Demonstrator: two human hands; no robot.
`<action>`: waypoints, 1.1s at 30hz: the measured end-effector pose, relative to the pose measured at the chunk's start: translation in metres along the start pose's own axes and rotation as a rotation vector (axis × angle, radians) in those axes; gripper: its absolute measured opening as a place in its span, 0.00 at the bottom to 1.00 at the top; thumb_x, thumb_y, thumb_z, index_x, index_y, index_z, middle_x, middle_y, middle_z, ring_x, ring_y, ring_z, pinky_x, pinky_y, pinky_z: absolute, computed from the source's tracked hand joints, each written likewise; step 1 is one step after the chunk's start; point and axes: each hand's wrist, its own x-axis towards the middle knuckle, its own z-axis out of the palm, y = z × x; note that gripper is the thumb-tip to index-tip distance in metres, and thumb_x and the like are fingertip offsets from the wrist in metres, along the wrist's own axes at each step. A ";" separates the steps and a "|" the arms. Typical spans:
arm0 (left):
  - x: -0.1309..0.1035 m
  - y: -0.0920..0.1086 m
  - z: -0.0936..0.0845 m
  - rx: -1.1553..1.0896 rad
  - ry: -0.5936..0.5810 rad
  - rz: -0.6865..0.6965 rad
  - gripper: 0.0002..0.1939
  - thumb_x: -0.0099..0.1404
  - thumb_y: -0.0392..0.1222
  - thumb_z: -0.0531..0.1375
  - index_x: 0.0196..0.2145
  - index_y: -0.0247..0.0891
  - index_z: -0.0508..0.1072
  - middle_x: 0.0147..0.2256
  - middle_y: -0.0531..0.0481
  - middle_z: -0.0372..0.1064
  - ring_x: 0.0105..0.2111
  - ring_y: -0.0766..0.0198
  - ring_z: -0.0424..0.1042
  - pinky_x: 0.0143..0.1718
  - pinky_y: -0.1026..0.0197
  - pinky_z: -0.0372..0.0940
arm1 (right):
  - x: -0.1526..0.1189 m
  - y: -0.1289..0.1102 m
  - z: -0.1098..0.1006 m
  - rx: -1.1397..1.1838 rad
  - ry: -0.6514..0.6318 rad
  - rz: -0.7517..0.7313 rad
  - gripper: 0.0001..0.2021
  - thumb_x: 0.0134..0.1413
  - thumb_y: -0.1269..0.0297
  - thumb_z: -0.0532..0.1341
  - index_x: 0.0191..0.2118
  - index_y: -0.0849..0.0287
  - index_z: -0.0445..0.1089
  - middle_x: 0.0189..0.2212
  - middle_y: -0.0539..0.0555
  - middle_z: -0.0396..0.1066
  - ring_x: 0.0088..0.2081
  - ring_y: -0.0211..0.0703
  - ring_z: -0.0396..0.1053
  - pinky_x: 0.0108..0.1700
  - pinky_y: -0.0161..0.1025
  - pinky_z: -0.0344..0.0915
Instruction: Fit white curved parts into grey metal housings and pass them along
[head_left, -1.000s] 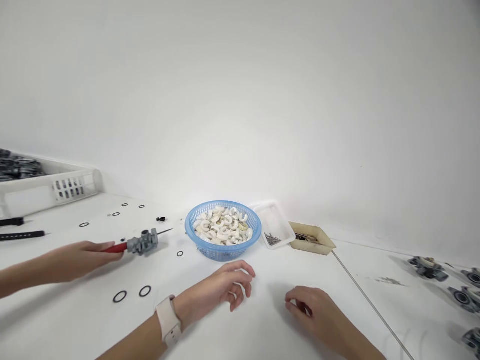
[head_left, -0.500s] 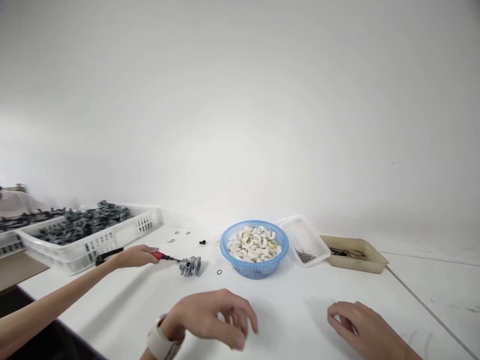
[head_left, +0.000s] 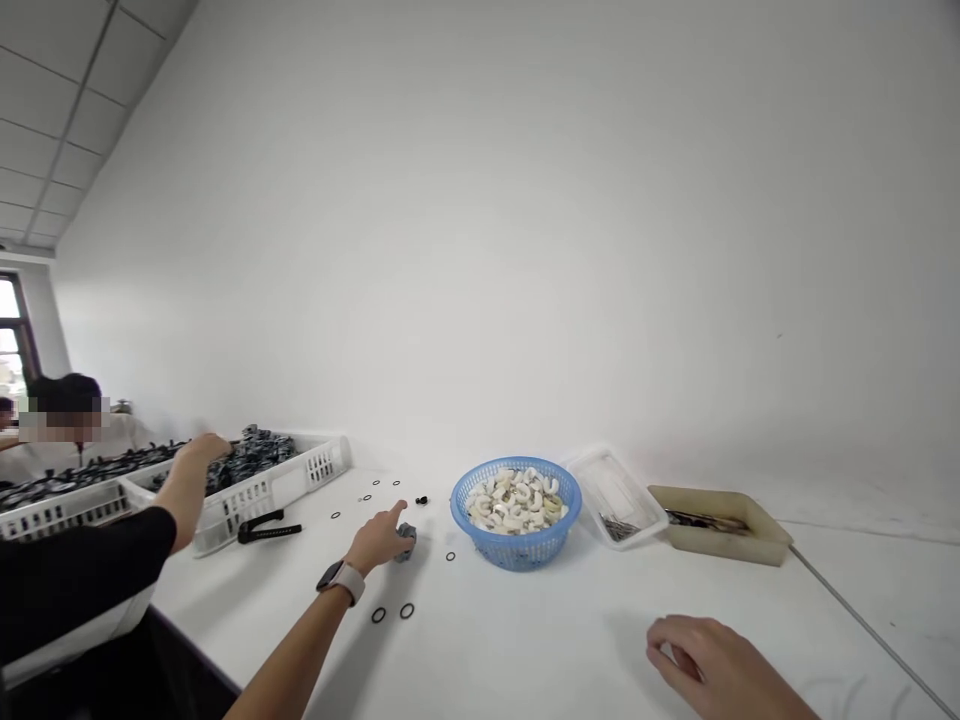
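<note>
My left hand (head_left: pixel 377 543), with a watch on its wrist, reaches out over the table. Its fingers close around a small grey cast-metal part (head_left: pixel 406 543), partly hidden by the hand. Two black rubber rings (head_left: pixel 393 613) lie to the right of that forearm, and a small black piece (head_left: pixel 421 500) sits just beyond the fingertips. Low on the right, my right hand (head_left: pixel 701 655) hovers or rests by the table with loosely curled fingers. A gap shows between its thumb and forefinger, with nothing visible in it.
A blue basket (head_left: pixel 517 553) holds white curved pieces. Right of it are a clear tray (head_left: pixel 643 508) with thin metal pins and a beige tray (head_left: pixel 727 550) with tools. At left, a co-worker's arm (head_left: pixel 191 490) reaches into a white crate (head_left: pixel 330 465) of grey parts, near a black two-armed tool (head_left: pixel 268 527).
My left hand has moved forward and left onto the grey part. The co-worker's hand has left that part with the red-handled tool and is now at the crate. My right hand has barely moved.
</note>
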 end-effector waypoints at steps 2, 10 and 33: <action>-0.006 0.005 0.000 -0.045 0.038 0.023 0.24 0.71 0.46 0.63 0.61 0.37 0.65 0.52 0.42 0.68 0.49 0.51 0.71 0.52 0.45 0.69 | 0.001 -0.003 -0.003 -0.007 -0.003 -0.001 0.14 0.62 0.60 0.53 0.31 0.51 0.75 0.29 0.53 0.75 0.31 0.50 0.70 0.35 0.42 0.60; -0.114 0.052 0.001 -0.380 0.137 0.598 0.36 0.66 0.48 0.67 0.67 0.56 0.58 0.62 0.48 0.64 0.55 0.49 0.69 0.55 0.55 0.67 | -0.005 -0.028 0.005 0.373 -0.026 -0.027 0.15 0.61 0.51 0.58 0.42 0.51 0.78 0.32 0.53 0.74 0.35 0.47 0.70 0.43 0.43 0.66; -0.023 0.170 -0.011 -0.257 -0.095 0.791 0.21 0.75 0.53 0.54 0.60 0.47 0.70 0.56 0.43 0.70 0.57 0.45 0.67 0.62 0.44 0.58 | -0.011 -0.033 -0.011 0.034 0.078 -0.005 0.23 0.40 0.53 0.72 0.45 0.54 0.75 0.35 0.53 0.75 0.38 0.50 0.70 0.44 0.42 0.66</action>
